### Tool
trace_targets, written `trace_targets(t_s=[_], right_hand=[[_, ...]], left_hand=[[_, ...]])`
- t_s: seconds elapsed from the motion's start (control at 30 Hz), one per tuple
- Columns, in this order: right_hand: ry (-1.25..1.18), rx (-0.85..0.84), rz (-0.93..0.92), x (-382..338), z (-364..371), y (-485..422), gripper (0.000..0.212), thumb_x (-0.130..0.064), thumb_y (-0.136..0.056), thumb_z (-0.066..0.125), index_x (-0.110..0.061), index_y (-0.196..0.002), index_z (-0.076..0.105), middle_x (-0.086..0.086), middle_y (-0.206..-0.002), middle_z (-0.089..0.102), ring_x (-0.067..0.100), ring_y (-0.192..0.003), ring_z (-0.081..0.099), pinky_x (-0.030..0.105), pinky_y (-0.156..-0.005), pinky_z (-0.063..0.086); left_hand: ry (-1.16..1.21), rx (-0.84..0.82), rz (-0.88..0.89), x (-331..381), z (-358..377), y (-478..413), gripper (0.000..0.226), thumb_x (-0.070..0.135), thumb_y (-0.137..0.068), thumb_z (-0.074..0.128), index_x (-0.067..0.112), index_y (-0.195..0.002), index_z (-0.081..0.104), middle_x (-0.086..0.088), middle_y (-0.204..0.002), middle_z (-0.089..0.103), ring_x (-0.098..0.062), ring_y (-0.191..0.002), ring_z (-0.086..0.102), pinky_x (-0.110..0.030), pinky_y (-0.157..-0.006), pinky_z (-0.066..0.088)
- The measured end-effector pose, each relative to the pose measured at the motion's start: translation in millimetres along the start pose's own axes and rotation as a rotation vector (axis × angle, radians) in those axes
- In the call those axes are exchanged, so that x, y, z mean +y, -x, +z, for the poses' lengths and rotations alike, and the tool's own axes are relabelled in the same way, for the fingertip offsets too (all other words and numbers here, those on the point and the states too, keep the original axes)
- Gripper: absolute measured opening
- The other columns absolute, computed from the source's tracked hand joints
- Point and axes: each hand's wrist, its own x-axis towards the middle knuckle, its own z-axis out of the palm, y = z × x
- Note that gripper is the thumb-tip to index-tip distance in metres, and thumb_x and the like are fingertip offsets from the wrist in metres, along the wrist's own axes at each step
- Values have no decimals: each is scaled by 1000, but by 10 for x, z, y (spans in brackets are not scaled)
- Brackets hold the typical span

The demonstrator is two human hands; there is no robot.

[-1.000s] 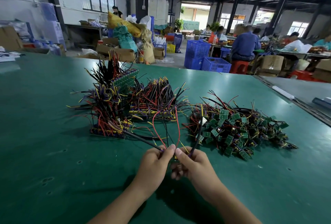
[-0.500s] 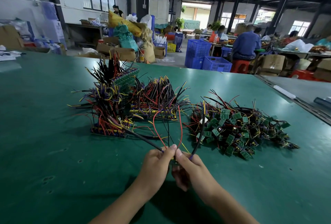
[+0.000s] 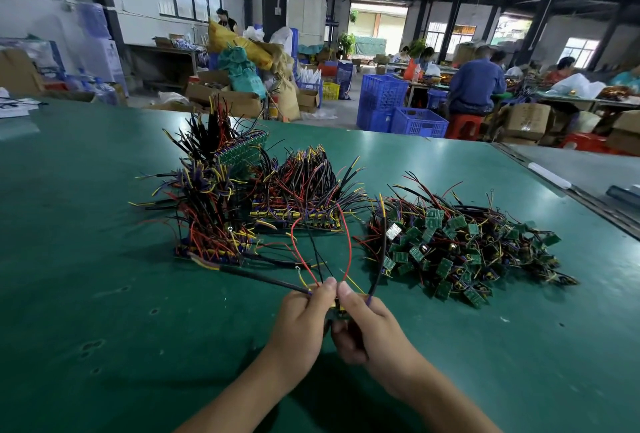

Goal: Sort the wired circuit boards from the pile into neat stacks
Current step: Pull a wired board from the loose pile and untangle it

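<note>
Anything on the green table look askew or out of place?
One thing: the green board strip behind the left stack sits tilted, not flat like the middle stack. The loose pile at right is merely unsorted. The left hand and right hand grip one wired board.

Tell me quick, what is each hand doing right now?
Left hand: closed, pinching the wires of a small wired circuit board.
Right hand: closed, gripping the same board from the other side.
</note>
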Motion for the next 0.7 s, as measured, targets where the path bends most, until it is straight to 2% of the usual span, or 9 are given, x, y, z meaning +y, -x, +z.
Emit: trace_targets(t_s=[0.03,0.13,0.23,0.3,0.37,0.43,0.5,0.6,0.7], right_hand=[[-28,-12,11,-2,8,3,41,-58,-87,51,-26,-61,55,1,-50,39,14,-43,24,23,-45,19],[-71,-38,31,-17,10,7,40,-55,-89,47,-28,-62,57,-3,-52,41,11,-43,25,21,-45,22],[-90,-47,58,-16,17,12,37,-57,-89,48,-28,-69,60,-4,-57,42,10,-46,27,19,-46,24],[-112,-45,76,-14,18,15,37,-58,-88,49,-26,-75,61,-4,-59,43,9,-48,28,19,-46,26],[-131,-47,93,-12,22,17,40,-62,-86,51,-25,-72,61,-3,-59,42,9,-48,28,19,-46,26],[-157,-56,112,-14,26,21,50,-67,-85,52,-22,-64,60,-4,-55,39,10,-45,26,19,-45,26],[-168,-59,113,-25,34,29,54,-68,-84,52,-20,-59,58,-3,-52,37,10,-43,26,19,-45,26],[-151,-8,70,-37,64,32,54,-67,-75,59,-16,-59,53,2,-49,40,14,-41,31,21,-45,31],[30,105,-31,-15,77,4,59,-70,-79,54,-15,-57,50,9,-49,44,19,-43,39,25,-48,36]], left_hand=[[6,-5,4,0,-2,6,53,38,-96,42,7,-64,70,-17,-52,58,-21,-53,60,-31,-53,49],[-14,-3,9,-13,-29,7,50,37,-96,43,3,-69,68,-10,-58,59,-22,-61,57,-41,-64,48],[-25,-3,19,-27,-53,4,46,33,-100,45,4,-74,69,3,-61,62,-16,-67,58,-30,-69,46],[-21,-1,32,-4,-57,13,42,29,-99,44,7,-72,68,5,-61,63,-10,-66,58,-20,-66,44],[-4,-20,28,6,-68,20,42,29,-98,44,5,-72,66,4,-61,61,-11,-65,58,-20,-66,44],[17,-21,14,7,-90,27,50,38,-98,48,-2,-70,59,-6,-62,55,-17,-66,54,-29,-68,43],[43,-11,14,18,-102,35,47,45,-92,48,7,-64,55,-8,-59,51,-18,-61,51,-29,-65,43],[121,-50,-35,22,-68,15,48,48,-87,49,6,-68,62,-12,-57,56,-22,-55,58,-32,-59,49],[155,-53,-32,10,-25,-20,51,49,-88,48,6,-73,70,-13,-55,61,-26,-49,61,-30,-52,51]])
